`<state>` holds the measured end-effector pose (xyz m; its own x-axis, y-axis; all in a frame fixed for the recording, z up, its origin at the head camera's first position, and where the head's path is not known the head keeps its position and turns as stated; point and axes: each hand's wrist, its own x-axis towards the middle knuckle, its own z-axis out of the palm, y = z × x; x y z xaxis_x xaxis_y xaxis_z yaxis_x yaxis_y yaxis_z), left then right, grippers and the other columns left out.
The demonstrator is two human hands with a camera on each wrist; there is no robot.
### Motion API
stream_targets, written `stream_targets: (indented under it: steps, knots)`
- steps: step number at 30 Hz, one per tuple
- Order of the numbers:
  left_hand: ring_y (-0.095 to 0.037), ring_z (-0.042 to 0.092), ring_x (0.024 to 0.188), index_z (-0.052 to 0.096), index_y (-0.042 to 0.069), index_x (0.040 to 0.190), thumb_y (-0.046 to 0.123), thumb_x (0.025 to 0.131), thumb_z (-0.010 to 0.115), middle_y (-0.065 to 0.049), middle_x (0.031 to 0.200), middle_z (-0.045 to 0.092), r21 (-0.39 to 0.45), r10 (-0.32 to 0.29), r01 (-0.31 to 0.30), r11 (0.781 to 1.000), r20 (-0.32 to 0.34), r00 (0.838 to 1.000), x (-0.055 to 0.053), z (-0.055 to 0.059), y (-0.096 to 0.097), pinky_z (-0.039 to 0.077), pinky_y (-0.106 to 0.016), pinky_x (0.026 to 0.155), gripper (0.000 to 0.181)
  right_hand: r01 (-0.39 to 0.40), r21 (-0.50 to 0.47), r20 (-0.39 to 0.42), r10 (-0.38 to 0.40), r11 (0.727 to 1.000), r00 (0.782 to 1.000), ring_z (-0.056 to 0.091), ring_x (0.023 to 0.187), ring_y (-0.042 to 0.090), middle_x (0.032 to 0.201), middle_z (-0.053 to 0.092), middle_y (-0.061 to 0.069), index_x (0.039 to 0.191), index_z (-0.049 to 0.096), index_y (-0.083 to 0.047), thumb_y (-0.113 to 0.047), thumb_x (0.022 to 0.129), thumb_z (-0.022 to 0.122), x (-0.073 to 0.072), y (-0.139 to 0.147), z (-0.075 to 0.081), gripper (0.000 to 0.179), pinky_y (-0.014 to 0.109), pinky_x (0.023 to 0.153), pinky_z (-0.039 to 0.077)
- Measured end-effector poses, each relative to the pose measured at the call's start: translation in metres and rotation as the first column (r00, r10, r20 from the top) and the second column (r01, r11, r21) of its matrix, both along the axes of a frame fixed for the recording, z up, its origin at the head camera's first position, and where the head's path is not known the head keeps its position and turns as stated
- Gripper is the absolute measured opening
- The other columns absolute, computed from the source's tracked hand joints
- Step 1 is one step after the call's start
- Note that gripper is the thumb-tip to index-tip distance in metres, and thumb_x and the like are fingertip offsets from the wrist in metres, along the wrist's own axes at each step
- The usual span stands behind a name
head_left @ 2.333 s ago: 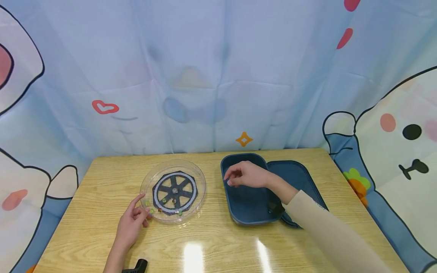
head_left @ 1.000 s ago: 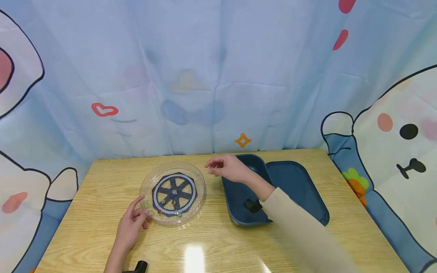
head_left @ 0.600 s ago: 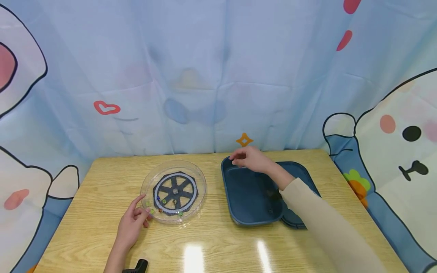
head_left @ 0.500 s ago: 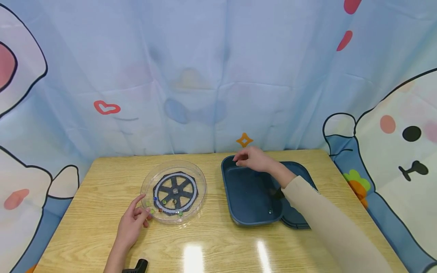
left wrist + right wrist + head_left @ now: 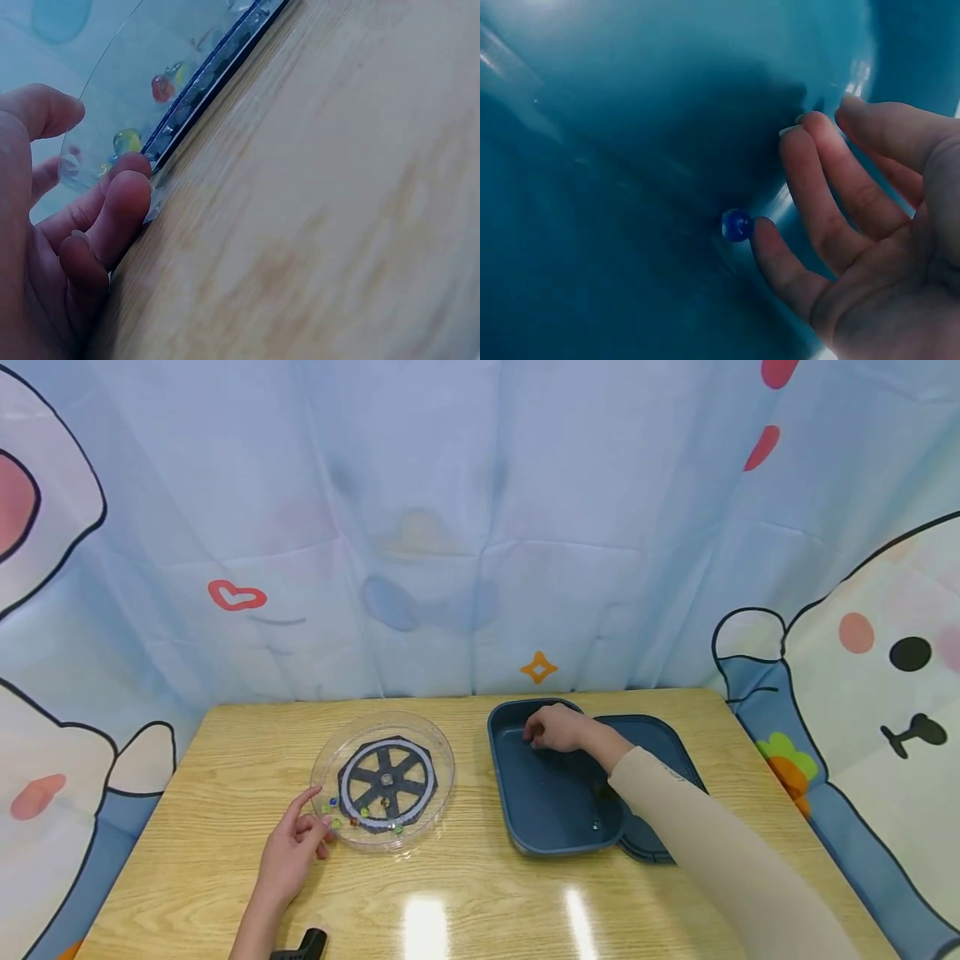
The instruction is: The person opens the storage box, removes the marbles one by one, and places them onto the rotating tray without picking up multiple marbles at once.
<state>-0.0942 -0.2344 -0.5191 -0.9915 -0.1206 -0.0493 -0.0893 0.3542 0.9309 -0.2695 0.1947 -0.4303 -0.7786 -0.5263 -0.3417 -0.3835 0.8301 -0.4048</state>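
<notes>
In the head view my left hand [image 5: 288, 847] holds the near-left rim of a round clear dish [image 5: 448, 768]. Its index fingertip is on the rim and its other fingers are curled low against the wall. Several coloured marbles lie in the dish, among them a blue marble [image 5: 333, 802] close to the left wall and a red marble [image 5: 162, 88]. My right hand [image 5: 558, 728] reaches into a dark blue bin [image 5: 547, 850]. In the right wrist view its fingers are loosely bent, one fingertip right at another blue marble [image 5: 738, 225].
A clear marble [image 5: 596, 825] lies in the bin's near right corner. A dark blue lid or tray [image 5: 660, 735] sits partly behind the bin on the right. A dark spoked wheel shape [image 5: 386, 779] shows at the dish. A patterned curtain [image 5: 420, 527] hangs behind the wooden table [image 5: 450, 893].
My right hand went from the bin to the dish's right rim, then back down into the bin. A blue marble appeared in the dish and rolled left. My left hand stayed put.
</notes>
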Motion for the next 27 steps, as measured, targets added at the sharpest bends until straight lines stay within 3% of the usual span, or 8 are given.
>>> stream_targets:
  steps: [6,11,19,27]
  knots:
    - [-0.021,0.062,0.06,0.043,0.02,0.147,0.018,0.101,0.06,-0.01,0.082,0.068,0.0,-0.001,0.001,1.0,0.0,1.0,0.001,0.0,0.0,0.045,-0.028,0.058,0.05,0.009,0.057,0.017,-0.01,0.998,1.0,0.061,0.087,0.019,0.101,0.065,0.003,0.112,0.07,-0.008,-0.005,0.097,0.061,0.001,0.001,-0.003,0.018,0.038,0.078,0.05]
    - [-0.02,0.062,0.061,0.042,0.019,0.148,0.017,0.101,0.06,-0.01,0.082,0.068,-0.003,-0.005,0.005,1.0,-0.011,1.0,0.0,0.001,0.0,0.044,-0.028,0.056,0.05,-0.034,0.129,0.043,0.028,0.991,0.999,0.058,0.08,0.017,0.093,0.063,0.002,0.102,0.07,-0.011,0.004,0.094,0.059,0.004,0.001,0.001,0.02,0.035,0.073,0.049]
    - [-0.02,0.062,0.061,0.042,0.019,0.148,0.019,0.102,0.059,-0.01,0.083,0.068,-0.009,-0.008,0.008,1.0,-0.007,1.0,0.0,0.002,-0.001,0.044,-0.028,0.057,0.049,-0.131,0.296,0.06,0.118,0.946,0.991,0.053,0.074,0.018,0.085,0.058,-0.001,0.089,0.067,-0.014,0.014,0.091,0.054,0.011,0.0,0.008,0.031,0.035,0.067,0.046]
    - [-0.02,0.061,0.06,0.043,0.018,0.148,0.016,0.101,0.06,-0.009,0.081,0.067,-0.006,-0.006,0.005,1.0,-0.021,1.0,0.0,0.0,-0.001,0.043,-0.028,0.055,0.05,-0.167,0.368,0.104,0.138,0.915,0.985,0.048,0.068,0.018,0.082,0.057,0.001,0.085,0.065,-0.013,0.017,0.086,0.063,0.017,0.001,0.009,0.031,0.034,0.064,0.044]
